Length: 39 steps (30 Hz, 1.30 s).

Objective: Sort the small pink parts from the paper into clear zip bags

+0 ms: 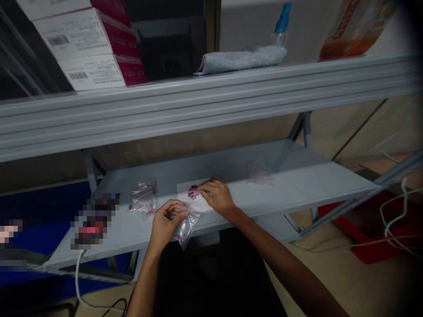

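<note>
- The left hand (168,225) is curled, with its fingers pinching the top of a clear plastic bag (187,230); the bag is tilted over the front edge of a grey shelf (297,185), and bagged pink pieces (179,240) are gathered in its lower corner.
- The right hand (216,197) is laid over loose pink pieces (193,192) on a white sheet (194,203), with the fingers partly spread; whether the pieces are pinched cannot be told.
- The bag could be dropped past the shelf edge if the pinch is loosened, and its contents could be spilled by further tilting.
- The loose pieces could be scattered if the sheet is shifted or they are brushed by the fingers. In the dim light, any stray ones could be missed.
- A pile of small bags (143,199) lies just beside the left hand and could be knocked by a sideways movement of the wrist.
- The metal rail (205,115) above could be struck if the hands are raised quickly.
</note>
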Tool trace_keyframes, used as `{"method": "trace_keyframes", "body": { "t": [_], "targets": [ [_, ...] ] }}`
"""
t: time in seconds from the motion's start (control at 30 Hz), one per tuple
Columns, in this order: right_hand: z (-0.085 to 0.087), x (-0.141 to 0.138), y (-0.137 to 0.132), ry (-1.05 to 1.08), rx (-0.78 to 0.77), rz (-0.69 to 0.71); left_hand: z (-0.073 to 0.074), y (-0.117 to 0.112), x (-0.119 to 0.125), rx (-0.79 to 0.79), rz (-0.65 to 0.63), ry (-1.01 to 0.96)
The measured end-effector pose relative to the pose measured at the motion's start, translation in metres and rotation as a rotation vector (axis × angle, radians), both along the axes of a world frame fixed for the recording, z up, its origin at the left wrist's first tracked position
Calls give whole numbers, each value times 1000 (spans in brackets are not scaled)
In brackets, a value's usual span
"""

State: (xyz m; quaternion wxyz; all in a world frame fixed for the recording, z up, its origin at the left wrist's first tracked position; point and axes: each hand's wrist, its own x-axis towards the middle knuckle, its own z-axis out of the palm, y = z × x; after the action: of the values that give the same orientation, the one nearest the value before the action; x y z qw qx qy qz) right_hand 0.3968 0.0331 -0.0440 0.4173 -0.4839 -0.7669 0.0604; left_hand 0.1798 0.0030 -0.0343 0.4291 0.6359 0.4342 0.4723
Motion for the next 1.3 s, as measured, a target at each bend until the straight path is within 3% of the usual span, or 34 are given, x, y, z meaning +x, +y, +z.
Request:
{"method": "trace_keyframes", "body": {
  "t": [0.1,0.17,0.3,0.5,0.67,0.8,1.03,1.3],
  "targets": [
    [12,1,-10,201,-36,265,1,0,0,14,18,-4],
    [18,0,-17,227,-85,397,1,0,1,10,25,-10],
    [22,-3,-25,228,-202,457,2,0,1,4,22,-21],
    [19,-9,-26,414,-326,411,-1,1,1,-12,61,-103],
    [7,-22,-26,399,-375,399,-5,3,-3,0,154,-196],
    [3,-25,-23,477,-379,366,-5,5,-6,-17,167,-146],
    [2,-26,-23,587,-436,450,-3,3,-5,8,139,-19],
    [-3,-42,-23,436,-258,319,2,0,-1,41,116,22]
  ]
}}
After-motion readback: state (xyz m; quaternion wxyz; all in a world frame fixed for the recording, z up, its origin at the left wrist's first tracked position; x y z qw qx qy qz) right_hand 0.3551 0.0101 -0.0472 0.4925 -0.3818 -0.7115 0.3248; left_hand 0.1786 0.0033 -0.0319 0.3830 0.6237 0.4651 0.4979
